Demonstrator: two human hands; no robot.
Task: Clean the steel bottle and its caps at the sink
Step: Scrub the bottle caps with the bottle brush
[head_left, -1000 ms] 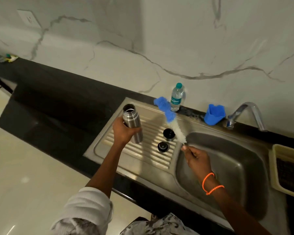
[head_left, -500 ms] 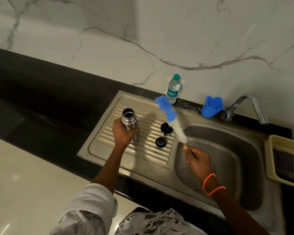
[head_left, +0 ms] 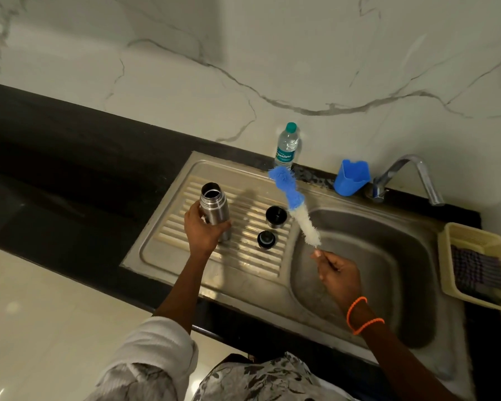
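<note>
An uncapped steel bottle [head_left: 214, 206] stands upright on the ribbed drainboard [head_left: 243, 256], and my left hand [head_left: 204, 231] wraps around its lower body. To its right on the ribs sit two dark caps: a cup-shaped cap [head_left: 276, 216] and a smaller round cap [head_left: 266, 239]. My right hand [head_left: 339, 274] pinches the wire handle of a bottle brush [head_left: 297, 209] with white bristles and a blue tip. The brush slants up and left above the edge between drainboard and sink basin [head_left: 388, 256].
A plastic water bottle [head_left: 287, 147] and a blue plastic cup [head_left: 352, 177] stand by the marble wall behind the sink. The tap [head_left: 408, 176] curves over the basin's back right. A cream basket [head_left: 477, 264] with dark cloth sits right. Black countertop [head_left: 70, 169] stretches left.
The camera has tilted and shifted, so the sink sits slightly differently in view. Both hands keep their holds; the bottle stays on the drainboard and the brush keeps its slant.
</note>
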